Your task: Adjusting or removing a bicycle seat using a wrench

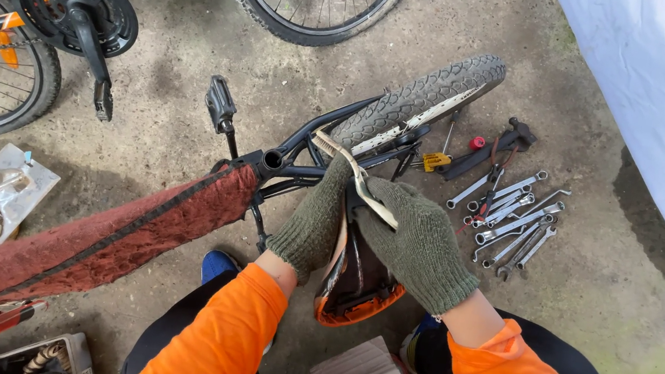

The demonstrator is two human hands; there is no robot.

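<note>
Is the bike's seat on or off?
Off. The seat tube is an open hole, and the saddle lies below the gloved hands.

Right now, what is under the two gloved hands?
Under the left hand and right hand sits a black bicycle saddle with an orange edge. A worn toothbrush lies across the right hand's glove. The saddle's front is covered by the hands.

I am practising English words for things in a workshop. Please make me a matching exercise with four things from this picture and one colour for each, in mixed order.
Things:
1. gloves
2. sleeves
3. spanners
4. cloth on the bicycle frame

Colours:
A. silver
B. dark red
C. olive green
D. bright orange

Pairs: 1-C, 2-D, 3-A, 4-B
</note>
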